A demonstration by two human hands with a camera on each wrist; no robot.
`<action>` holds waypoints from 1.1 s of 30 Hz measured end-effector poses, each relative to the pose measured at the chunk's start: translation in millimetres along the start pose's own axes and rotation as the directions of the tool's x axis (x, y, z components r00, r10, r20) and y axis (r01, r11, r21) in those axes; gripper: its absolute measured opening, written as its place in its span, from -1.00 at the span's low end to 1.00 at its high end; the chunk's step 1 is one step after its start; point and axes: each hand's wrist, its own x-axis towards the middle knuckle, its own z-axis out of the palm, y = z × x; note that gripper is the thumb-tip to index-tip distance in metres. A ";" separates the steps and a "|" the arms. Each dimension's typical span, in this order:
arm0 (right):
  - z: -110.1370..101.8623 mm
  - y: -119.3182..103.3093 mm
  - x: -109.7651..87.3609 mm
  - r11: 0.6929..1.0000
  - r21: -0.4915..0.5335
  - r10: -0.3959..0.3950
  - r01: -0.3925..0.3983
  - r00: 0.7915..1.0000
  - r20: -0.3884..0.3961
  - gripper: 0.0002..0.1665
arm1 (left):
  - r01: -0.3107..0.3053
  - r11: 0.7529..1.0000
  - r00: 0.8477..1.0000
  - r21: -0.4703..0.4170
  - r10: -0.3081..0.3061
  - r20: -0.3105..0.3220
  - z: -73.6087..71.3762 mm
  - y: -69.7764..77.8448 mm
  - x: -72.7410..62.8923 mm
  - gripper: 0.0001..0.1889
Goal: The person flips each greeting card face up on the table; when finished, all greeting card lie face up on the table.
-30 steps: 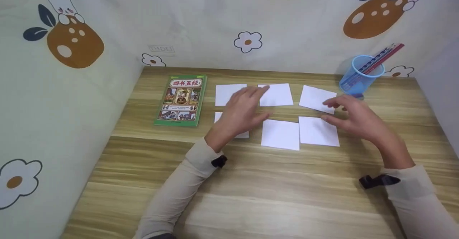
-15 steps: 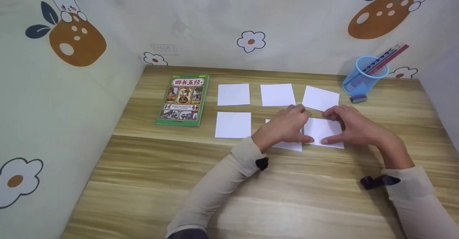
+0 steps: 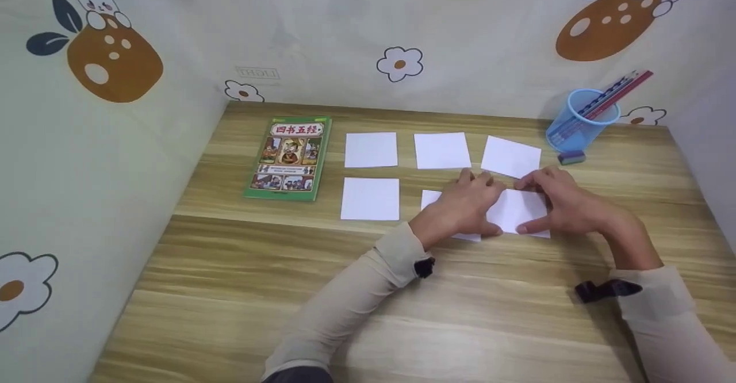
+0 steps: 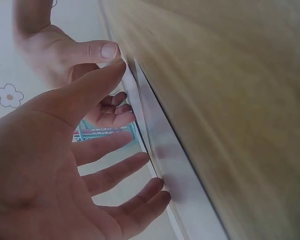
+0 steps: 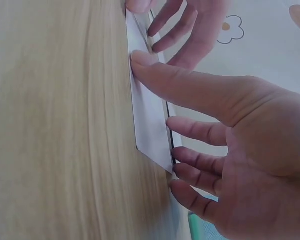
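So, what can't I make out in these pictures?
Head view: most of the near row's middle card, behind the left hand.
Head view: tiniest print on the book, too small.
Head view: undersides of the cards, turned to the table.
Right wrist view: much of the left hand, cut off by the top edge.
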 end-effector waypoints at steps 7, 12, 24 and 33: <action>0.4 -2.0 0.7 1.000 -0.017 -0.020 0.020 1.000 -0.005 -0.11 | -0.012 0.998 1.000 -0.056 0.011 -0.013 0.7 1.0 -1.2 -0.02; 0.7 -3.9 1.5 1.000 -0.027 -0.015 0.015 1.000 0.004 -0.09 | 0.000 0.995 1.000 -0.104 -0.003 -0.023 2.3 0.1 -0.5 -0.01; 3.9 -2.2 7.9 0.999 -0.036 -0.036 0.033 0.995 -0.090 -0.13 | 0.010 0.991 0.991 -0.135 -0.028 -0.130 1.6 -4.2 2.3 -0.18; -0.4 3.2 10.8 0.973 0.229 0.044 0.016 0.967 -0.253 -0.63 | 0.024 0.969 0.953 -0.248 -0.097 -0.288 -4.2 -11.3 3.5 -0.63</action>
